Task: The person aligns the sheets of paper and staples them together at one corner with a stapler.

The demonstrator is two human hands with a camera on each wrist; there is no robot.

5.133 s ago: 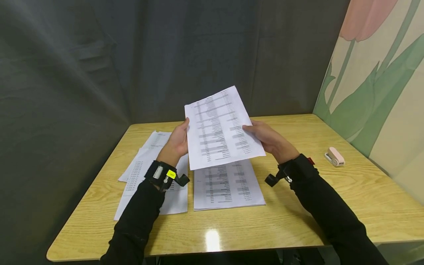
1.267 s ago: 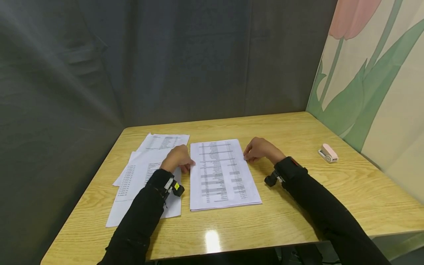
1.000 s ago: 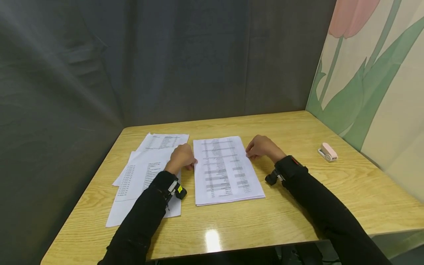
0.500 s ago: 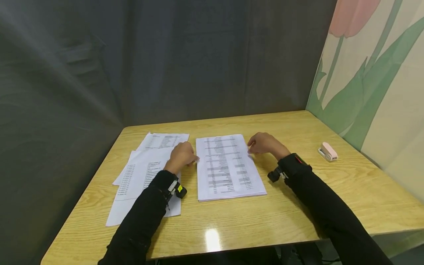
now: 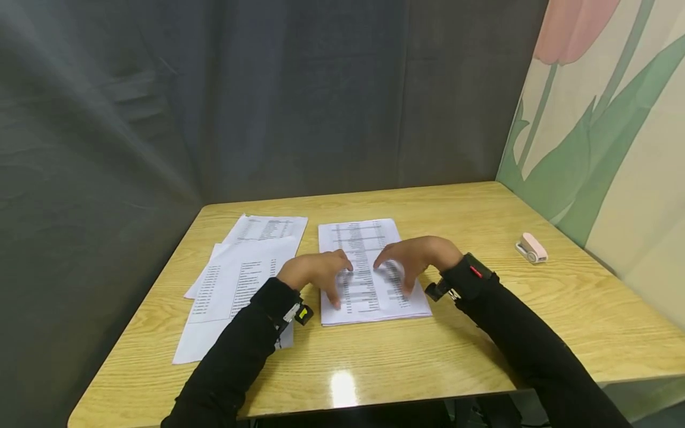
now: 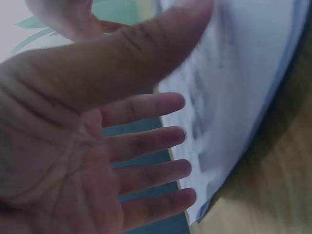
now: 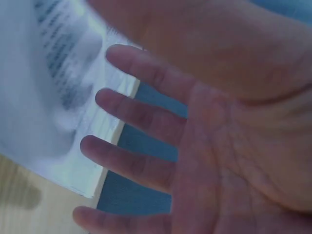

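Paper stack (image 5: 369, 267) lies flat mid-bench (image 5: 481, 345), long axis running away from the person; L hand (image 5: 316, 274) & R hand (image 5: 414, 258) hover over its near half, fingers (image 6: 146, 108) spread, grasping nothing, each abt equally close.

Loose printed sheets (image 5: 241, 279) spread overlapping at the left of the wooden table (image 5: 481, 333), small pink stapler (image 5: 531, 247) set near the right edge, dark curtain (image 5: 214, 101) hung behind, tulip mural (image 5: 605, 119) seen on the right wall.
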